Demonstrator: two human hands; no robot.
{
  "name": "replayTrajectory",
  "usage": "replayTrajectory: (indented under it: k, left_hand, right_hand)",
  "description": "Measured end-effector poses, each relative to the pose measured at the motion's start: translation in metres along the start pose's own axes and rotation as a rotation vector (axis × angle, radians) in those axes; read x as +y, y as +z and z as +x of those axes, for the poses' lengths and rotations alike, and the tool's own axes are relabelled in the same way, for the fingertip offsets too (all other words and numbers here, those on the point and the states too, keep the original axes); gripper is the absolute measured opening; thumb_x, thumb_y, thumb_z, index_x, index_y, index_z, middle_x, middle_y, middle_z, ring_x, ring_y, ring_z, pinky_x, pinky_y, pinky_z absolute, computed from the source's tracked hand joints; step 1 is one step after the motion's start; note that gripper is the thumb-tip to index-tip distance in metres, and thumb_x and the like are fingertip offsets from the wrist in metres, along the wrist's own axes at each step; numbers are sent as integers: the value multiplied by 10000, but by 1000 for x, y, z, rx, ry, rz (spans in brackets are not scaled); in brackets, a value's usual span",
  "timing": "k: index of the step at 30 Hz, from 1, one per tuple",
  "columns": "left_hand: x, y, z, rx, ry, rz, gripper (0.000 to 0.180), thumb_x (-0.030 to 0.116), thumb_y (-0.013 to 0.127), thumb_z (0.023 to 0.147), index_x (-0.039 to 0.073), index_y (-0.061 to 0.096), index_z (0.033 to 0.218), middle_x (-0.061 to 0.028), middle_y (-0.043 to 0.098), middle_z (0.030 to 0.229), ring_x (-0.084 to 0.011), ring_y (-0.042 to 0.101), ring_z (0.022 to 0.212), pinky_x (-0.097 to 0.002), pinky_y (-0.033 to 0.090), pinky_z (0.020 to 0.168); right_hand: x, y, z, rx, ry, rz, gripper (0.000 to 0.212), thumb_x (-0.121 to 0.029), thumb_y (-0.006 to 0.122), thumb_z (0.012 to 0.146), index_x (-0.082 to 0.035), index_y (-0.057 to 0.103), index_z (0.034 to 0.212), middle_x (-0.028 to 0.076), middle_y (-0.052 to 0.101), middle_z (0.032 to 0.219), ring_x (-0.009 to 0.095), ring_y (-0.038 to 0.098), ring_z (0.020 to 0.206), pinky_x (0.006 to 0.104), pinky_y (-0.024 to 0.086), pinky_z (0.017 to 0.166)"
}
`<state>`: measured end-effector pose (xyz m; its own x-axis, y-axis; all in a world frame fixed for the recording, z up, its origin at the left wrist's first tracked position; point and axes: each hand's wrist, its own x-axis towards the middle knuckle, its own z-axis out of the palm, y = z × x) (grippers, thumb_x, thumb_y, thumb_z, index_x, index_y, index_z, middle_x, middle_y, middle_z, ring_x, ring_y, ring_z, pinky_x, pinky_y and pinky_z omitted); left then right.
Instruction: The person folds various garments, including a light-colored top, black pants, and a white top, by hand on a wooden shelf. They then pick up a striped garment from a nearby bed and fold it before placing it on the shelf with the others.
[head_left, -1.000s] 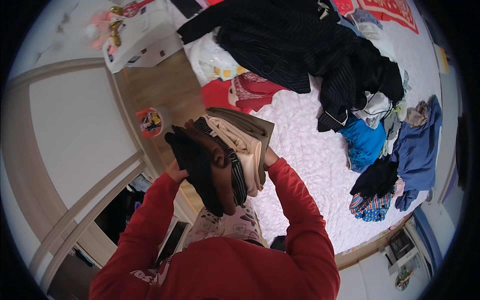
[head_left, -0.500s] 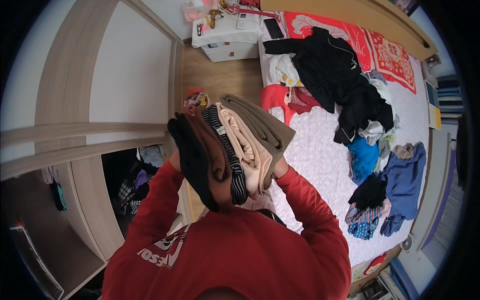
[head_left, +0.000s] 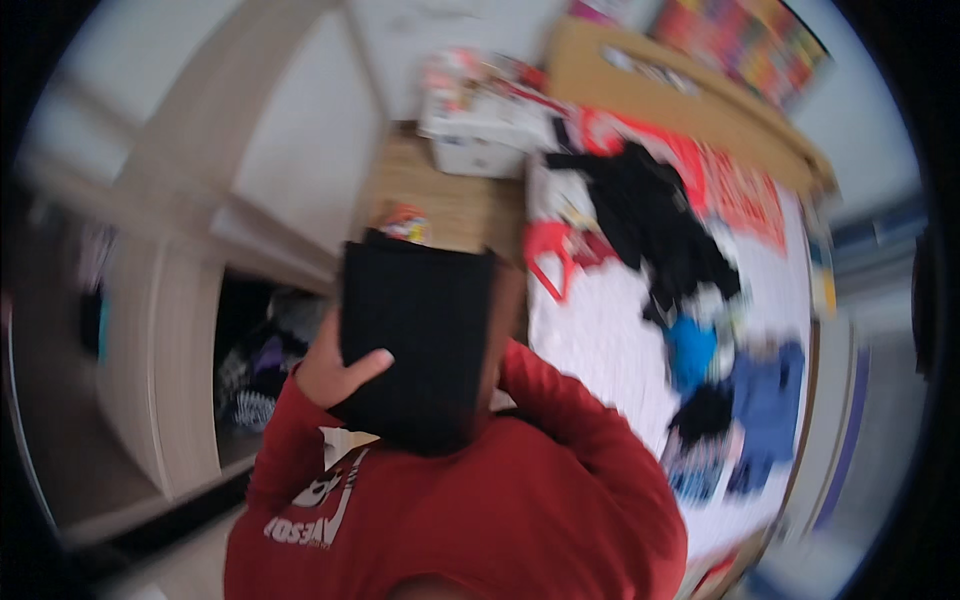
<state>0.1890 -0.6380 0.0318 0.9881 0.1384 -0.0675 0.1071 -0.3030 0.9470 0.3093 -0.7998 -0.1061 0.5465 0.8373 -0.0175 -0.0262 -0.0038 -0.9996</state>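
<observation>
A thick stack of folded clothes (head_left: 418,340) is held upright in front of my chest, its black folded garment (head_left: 415,330) facing up. My left hand (head_left: 335,365) grips the stack's left side, the thumb lying over the black cloth. A brown folded layer (head_left: 503,310) shows along the right edge; the other layers are hidden underneath. My right forearm in its red sleeve (head_left: 560,390) runs in behind the brown edge, supporting the stack from that side. The right hand itself is covered by the clothes.
On the left stands a wardrobe with an open compartment (head_left: 225,440) holding piled clothes. To the right is a bed (head_left: 590,340) with a black garment (head_left: 640,210), a blue garment (head_left: 770,390) and other clothes. A white nightstand (head_left: 480,150) stands at the back, a colourful bag-like item (head_left: 405,222) on the floor.
The stack has turned so its black face points up, hiding the striped, beige and olive layers. My view has swung and is blurred. The left thumb now shows on top.
</observation>
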Motion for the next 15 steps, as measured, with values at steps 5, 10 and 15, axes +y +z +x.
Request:
replayTrajectory:
  k: [5, 10, 15]
  left_hand:
    - [-53, -42, -54, 161, -236, -703, 416, 314, 494, 818, 14, 433, 1099, -72, 531, 971, -172, 501, 876, -275, 403, 772]
    - [-174, -2, -69, 613, -213, -1174, 390, 354, 423, 844, 40, 458, 1072, -63, 520, 1017, -170, 503, 881, -273, 412, 769]
    - [-176, -4, -129, 647, -81, -1311, 405, 359, 432, 838, 36, 451, 1083, -70, 517, 1024, -173, 500, 894, -277, 410, 779]
  right_hand:
    - [-12, 13, -15, -177, 101, 11, 423, -189, 454, 821, -4, 367, 1190, 124, 419, 1168, 203, 409, 1052, 294, 324, 904]
    - [-1, 31, 9, -454, 144, -19, 413, -196, 441, 829, -7, 367, 1189, 120, 421, 1167, 200, 411, 1053, 295, 328, 900]
    - [-23, 115, 61, -721, 14, -90, 405, -203, 428, 838, -10, 367, 1188, 117, 424, 1166, 198, 413, 1053, 296, 333, 897]
